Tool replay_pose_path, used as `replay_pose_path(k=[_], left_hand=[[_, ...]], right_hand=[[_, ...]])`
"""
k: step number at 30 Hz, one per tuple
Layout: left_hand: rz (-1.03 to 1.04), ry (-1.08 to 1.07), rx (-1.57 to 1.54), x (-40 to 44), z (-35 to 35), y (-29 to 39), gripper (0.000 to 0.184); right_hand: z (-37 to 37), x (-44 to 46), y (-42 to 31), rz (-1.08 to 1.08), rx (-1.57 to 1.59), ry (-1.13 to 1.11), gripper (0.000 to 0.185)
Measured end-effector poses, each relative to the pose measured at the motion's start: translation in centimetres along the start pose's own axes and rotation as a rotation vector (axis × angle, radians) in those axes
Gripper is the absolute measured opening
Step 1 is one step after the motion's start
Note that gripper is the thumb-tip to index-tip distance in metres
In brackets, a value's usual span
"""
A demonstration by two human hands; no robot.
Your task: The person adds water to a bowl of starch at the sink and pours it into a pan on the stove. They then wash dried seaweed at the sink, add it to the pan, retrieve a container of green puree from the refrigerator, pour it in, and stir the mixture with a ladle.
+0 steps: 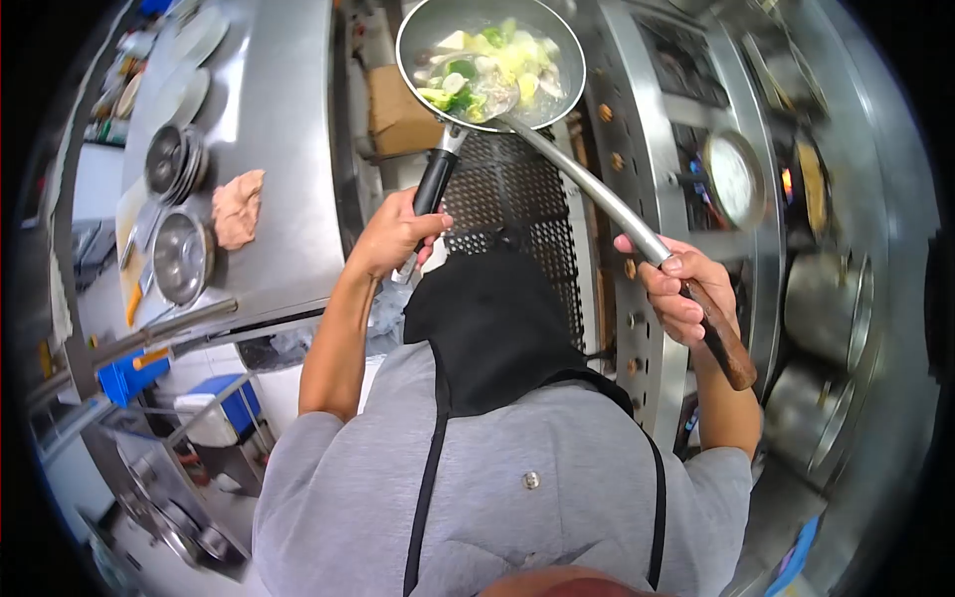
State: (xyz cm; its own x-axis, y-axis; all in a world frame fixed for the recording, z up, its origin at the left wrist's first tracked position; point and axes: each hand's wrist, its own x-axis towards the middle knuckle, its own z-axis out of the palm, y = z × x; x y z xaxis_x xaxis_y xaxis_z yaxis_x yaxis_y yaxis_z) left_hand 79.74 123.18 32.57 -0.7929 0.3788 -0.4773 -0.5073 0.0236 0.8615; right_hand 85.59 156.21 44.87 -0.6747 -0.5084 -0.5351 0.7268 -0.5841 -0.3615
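Left hand point(398, 234): fingers wrapped round the black handle point(436, 179) of a pan, clamped on it, with the thumb lying across the grip.
Right hand point(691, 294): fingers closed round the shaft of a long ladle point(602, 194), near where the metal meets the brown grip; the grip's end sticks out below the hand.
Pan point(573, 60): in the gap between counter and stove, ahead of the person and apart from both.
Ladle head: down in the pan, among the food on the near side.
Food point(466, 85): green and pale pieces in a clear, wet liquid; what each piece is, I cannot tell.
Clothes: black apron point(487, 328) over a grey shirt point(557, 488).
Floor: black mat point(507, 189) with holes, beneath the pan handle; cardboard box point(396, 109) just left of the pan.
Left counter point(288, 129): pinkish cloth point(239, 209), a metal bowl point(182, 259) near it, stacked bowls point(171, 164) and plates point(184, 99) farther along, an orange-handled knife point(133, 301) by the edge.
Right stove point(652, 149): second pan point(760, 189) with whitish contents, flame point(787, 185) beside it, two large pots point(828, 303) toward the back.
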Motion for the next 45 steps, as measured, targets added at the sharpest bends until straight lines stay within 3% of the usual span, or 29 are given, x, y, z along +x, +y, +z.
replay_pose_path(k=[4,11,15,23,24,26,33,41,45], left_hand=[[0.027,0.133,-0.077,0.3,-3.2,0.5,0.018],[0.138,0.366,-0.26,1.8,-8.0,3.1,0.018],[0.19,0.541,-0.318,2.2,-10.1,6.1,0.017],[0.278,0.87,-0.336,2.0,-18.2,10.3,0.016],[0.217,0.928,-0.319,1.8,-19.2,11.1,0.016],[0.196,0.993,-0.307,1.6,-21.8,12.3,0.017],[0.226,1.076,-0.334,1.6,-31.3,13.6,0.012],[0.369,1.108,-0.52,3.7,-39.3,14.7,0.013],[0.333,1.121,-0.619,4.7,-42.2,15.4,0.015]], right_hand=[[4.2,5.8,-4.3,0.097,-0.024,-0.033,0.044],[11.3,16.6,-13.5,0.237,-0.404,-0.167,0.042],[16.5,22.5,-17.3,0.313,-0.415,-0.226,0.047],[26.4,35.1,-19.6,0.549,-0.475,-0.401,0.042],[26.9,37.4,-19.8,0.638,-0.508,-0.564,0.042],[29.8,39.9,-18.4,0.649,-0.457,-0.441,0.041],[36.8,50.6,-16.2,0.823,-0.397,-0.59,0.036],[43.7,59.1,-17.0,0.798,-0.488,-0.677,0.035],[45.1,62.6,-18.5,0.764,-0.508,-0.677,0.037]])
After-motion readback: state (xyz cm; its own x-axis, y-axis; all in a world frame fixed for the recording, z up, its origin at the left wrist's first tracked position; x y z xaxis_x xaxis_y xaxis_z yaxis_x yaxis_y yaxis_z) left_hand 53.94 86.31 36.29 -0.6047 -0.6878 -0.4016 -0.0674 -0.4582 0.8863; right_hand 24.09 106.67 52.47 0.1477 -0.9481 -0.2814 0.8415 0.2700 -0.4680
